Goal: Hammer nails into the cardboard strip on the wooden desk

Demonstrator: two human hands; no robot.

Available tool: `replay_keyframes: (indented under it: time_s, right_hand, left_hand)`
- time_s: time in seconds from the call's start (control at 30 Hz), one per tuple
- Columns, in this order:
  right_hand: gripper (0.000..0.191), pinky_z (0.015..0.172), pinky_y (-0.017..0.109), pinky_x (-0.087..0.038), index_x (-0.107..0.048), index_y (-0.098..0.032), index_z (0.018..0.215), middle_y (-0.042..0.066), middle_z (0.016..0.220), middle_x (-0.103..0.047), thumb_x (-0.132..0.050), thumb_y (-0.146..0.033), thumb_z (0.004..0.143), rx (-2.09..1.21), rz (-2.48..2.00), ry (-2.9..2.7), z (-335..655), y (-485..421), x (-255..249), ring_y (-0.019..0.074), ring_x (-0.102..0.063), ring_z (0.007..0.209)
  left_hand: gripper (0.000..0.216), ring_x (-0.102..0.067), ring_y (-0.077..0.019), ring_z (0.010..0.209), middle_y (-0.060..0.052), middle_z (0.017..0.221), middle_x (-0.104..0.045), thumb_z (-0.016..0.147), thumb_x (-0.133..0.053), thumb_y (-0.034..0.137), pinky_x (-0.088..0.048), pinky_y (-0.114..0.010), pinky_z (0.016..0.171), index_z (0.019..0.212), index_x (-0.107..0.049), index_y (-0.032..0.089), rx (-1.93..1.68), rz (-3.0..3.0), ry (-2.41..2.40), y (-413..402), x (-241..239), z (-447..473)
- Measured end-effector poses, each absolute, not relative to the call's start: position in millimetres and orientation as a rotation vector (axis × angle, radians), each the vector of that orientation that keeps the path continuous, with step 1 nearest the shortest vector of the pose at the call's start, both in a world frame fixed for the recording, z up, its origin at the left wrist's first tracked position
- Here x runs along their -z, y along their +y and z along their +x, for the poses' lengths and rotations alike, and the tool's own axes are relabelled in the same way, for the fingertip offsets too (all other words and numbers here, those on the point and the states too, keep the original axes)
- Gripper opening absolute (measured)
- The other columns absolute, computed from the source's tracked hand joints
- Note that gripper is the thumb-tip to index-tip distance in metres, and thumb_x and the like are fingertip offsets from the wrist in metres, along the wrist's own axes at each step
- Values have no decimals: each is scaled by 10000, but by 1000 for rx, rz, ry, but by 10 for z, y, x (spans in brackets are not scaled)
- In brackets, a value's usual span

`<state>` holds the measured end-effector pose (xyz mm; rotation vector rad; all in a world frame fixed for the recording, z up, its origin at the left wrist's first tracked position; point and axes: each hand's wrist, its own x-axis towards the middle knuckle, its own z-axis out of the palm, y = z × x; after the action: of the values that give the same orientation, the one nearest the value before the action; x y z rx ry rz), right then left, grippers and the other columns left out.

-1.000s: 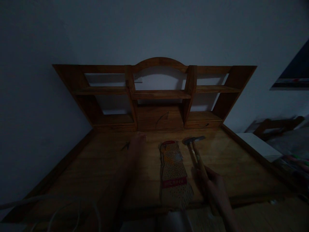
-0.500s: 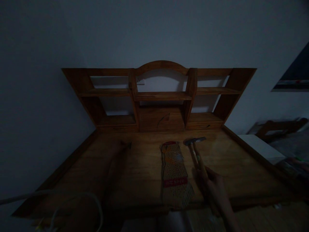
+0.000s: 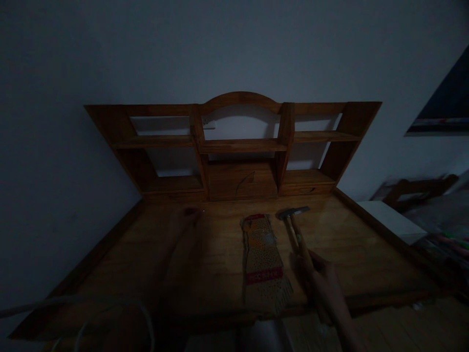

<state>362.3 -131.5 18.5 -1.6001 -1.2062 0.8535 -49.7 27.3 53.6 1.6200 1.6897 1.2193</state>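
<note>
The picture is very dark. My right hand (image 3: 323,279) is closed round the wooden handle of a hammer (image 3: 293,213), whose metal head rests on the wooden desk top (image 3: 359,249) toward the back. Just left of it lies a long patterned cardboard strip (image 3: 263,264) with a red label. My left hand (image 3: 186,218) reaches out over the desk's left half, fingertips at a small dark thing I cannot make out. The hand is dim and smeared, so its fingers do not show clearly.
A wooden hutch with open shelves (image 3: 242,145) stands at the back of the desk against a pale wall. A white cable (image 3: 120,313) loops at the lower left. A white board (image 3: 389,220) and dark clutter lie off the right edge.
My left hand has drawn left from the desk's middle to the small dark thing. The view shifted slightly. My right hand and the hammer have stayed in place.
</note>
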Motion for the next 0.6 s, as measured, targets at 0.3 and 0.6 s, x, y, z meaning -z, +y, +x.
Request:
replay_keyframes:
  time_s: [0.3,0.6]
  right_hand:
    - [567,458,227,-424,-677,-104,1139,68,756,-714,-612,-560,808,-920,-1627,-1140,3585,-1321,-170,198,-624,610]
    - [550,493,229,-446,-697,-104,1106,67,749,-716,-608,-557,808,-851,-1610,-1201,3613,-1304,-164,219,-640,670]
  left_hand:
    - [240,-704,-190,774,-53,871,-743,848,-605,419,-546,-277,696,866,-680,191,-1190,1849,1260,37,-217,951]
    - [173,-657,-181,811,-30,883,-714,906,-554,284,-489,-269,758,854,-705,219,-1131,2173,1313,14,-167,1015]
